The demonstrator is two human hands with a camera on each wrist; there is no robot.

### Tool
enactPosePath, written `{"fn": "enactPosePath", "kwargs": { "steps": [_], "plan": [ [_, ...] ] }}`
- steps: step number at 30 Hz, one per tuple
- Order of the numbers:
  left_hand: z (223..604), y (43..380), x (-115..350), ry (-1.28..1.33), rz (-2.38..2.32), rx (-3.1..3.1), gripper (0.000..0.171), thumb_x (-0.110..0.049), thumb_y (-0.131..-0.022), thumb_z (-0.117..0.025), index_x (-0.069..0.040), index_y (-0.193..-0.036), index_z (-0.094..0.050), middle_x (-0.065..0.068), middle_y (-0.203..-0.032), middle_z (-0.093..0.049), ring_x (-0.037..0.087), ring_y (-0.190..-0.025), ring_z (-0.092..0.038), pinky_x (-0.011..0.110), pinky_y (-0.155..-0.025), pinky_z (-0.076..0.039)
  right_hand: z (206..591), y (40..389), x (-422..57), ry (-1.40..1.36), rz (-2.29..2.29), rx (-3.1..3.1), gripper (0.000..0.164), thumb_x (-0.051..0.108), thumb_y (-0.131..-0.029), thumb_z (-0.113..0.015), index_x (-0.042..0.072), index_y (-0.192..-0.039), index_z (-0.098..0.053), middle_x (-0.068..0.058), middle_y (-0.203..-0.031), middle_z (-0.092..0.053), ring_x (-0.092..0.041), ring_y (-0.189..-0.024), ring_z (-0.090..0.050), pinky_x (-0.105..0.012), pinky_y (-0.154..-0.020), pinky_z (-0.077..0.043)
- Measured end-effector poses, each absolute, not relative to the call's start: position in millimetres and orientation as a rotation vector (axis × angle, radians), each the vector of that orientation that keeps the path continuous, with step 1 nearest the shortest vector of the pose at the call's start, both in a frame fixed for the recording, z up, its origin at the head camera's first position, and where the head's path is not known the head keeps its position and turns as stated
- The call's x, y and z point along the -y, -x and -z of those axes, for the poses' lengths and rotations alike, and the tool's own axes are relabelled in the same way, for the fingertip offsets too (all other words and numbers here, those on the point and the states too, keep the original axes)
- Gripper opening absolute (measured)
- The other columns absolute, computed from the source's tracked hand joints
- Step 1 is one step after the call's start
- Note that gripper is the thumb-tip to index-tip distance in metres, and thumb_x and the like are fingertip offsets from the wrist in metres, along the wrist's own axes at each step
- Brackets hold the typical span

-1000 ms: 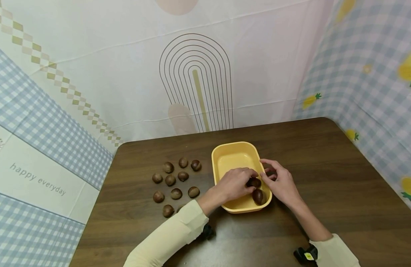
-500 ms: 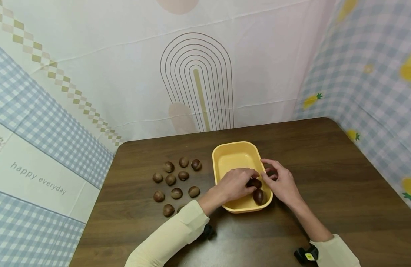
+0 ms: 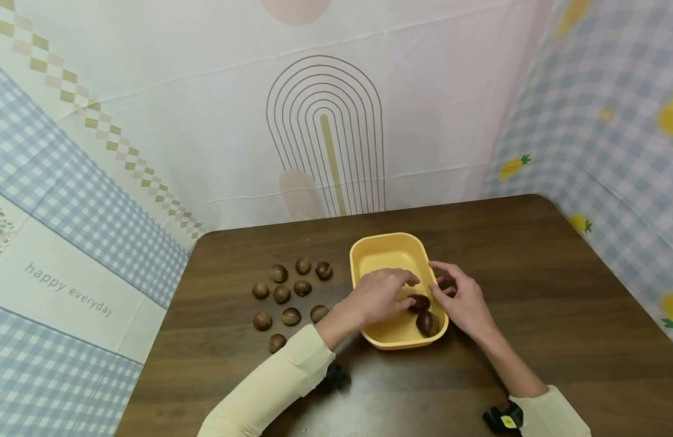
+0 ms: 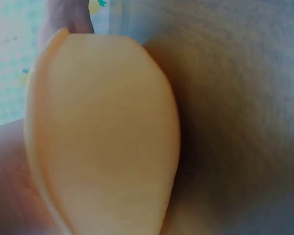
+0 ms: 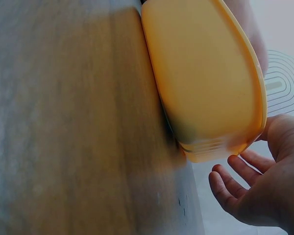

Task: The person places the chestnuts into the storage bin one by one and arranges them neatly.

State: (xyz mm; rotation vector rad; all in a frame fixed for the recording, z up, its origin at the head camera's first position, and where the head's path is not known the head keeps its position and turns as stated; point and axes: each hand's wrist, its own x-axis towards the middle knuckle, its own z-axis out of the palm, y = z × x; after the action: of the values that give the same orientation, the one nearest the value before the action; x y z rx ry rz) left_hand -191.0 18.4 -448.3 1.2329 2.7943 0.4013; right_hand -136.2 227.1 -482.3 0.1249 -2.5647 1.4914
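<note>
A yellow plastic bin (image 3: pixel 353 270) stands on the table with two shiny brown chestnuts, one chestnut (image 3: pixel 420 303) just behind the other chestnut (image 3: pixel 426 324), at its near right end. My left hand (image 3: pixel 375 297) reaches over the bin's left rim, fingers parted and loosely bent, thumb tip right at the farther chestnut. On the right side, my right hand (image 3: pixel 463 303) touches the rim with thumb and forefinger, its other fingers loosely bent outside the wall. From the right wrist, the right hand (image 5: pixel 264 188) shows beside the bin's corner. The bin's outer wall (image 4: pixel 108 127) hides the left fingers in the left wrist view.
Several duller chestnuts (image 3: pixel 281 295) lie spread on the dark wooden table (image 3: pixel 511 243) left of the bin. The left sleeve (image 3: pixel 276 382) passes close by the nearest of them. A patterned cloth (image 3: pixel 221 121) hangs behind the table.
The left fingers have spread and drawn back slightly left, letting go of the farther chestnut, which now lies more exposed in the bin. The right hand stays at the rim.
</note>
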Motion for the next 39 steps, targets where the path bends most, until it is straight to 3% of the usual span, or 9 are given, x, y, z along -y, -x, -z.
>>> {"fn": "enactPosePath", "kwargs": {
  "steps": [7, 17, 26, 39],
  "plan": [
    [439.5, 200.8, -3.8, -1.282, -0.421, -2.825, 0.036, -0.034, -0.101, -0.076, -0.017, -0.132, -0.072, -0.008, -0.125, -0.074, 0.011, -0.113, -0.069, 0.030, -0.099, -0.053, 481.7, 135.2, -227.5, -0.121, -1.497, 2.561, 0.044, 0.004, -0.101, -0.071, 0.004, -0.144, -0.062, -0.020, -0.113, -0.073, -0.028, -0.091, -0.068, -0.022, -0.073, -0.053],
    [428.7, 212.5, 24.6, -1.195, -0.570, -2.907, 0.035, -0.030, -0.102, -0.074, -0.016, -0.134, -0.071, -0.005, -0.129, -0.073, 0.013, -0.114, -0.069, 0.035, -0.088, -0.058, 484.9, 135.6, -227.1, -0.121, -1.464, 2.573, 0.044, 0.005, -0.101, -0.070, 0.005, -0.144, -0.062, -0.018, -0.111, -0.074, -0.023, -0.087, -0.068, -0.022, -0.073, -0.053],
    [425.2, 224.6, 57.2, -1.045, -0.642, -2.938, 0.036, -0.028, -0.104, -0.073, -0.012, -0.136, -0.070, 0.000, -0.133, -0.071, 0.018, -0.109, -0.070, 0.040, -0.089, -0.058, 486.7, 135.9, -227.6, -0.120, -1.467, 2.575, 0.045, 0.004, -0.101, -0.071, 0.004, -0.145, -0.061, -0.018, -0.111, -0.073, -0.025, -0.086, -0.068, -0.022, -0.072, -0.054],
    [437.9, 240.0, 98.0, -0.904, -0.688, -3.006, 0.036, -0.024, -0.101, -0.077, -0.010, -0.133, -0.071, 0.003, -0.131, -0.072, 0.023, -0.115, -0.071, 0.045, -0.095, -0.057, 486.7, 135.9, -228.0, -0.115, -1.478, 2.585, 0.045, 0.004, -0.101, -0.070, 0.004, -0.145, -0.060, -0.019, -0.111, -0.073, -0.026, -0.086, -0.067, -0.023, -0.073, -0.054]
  ]
}}
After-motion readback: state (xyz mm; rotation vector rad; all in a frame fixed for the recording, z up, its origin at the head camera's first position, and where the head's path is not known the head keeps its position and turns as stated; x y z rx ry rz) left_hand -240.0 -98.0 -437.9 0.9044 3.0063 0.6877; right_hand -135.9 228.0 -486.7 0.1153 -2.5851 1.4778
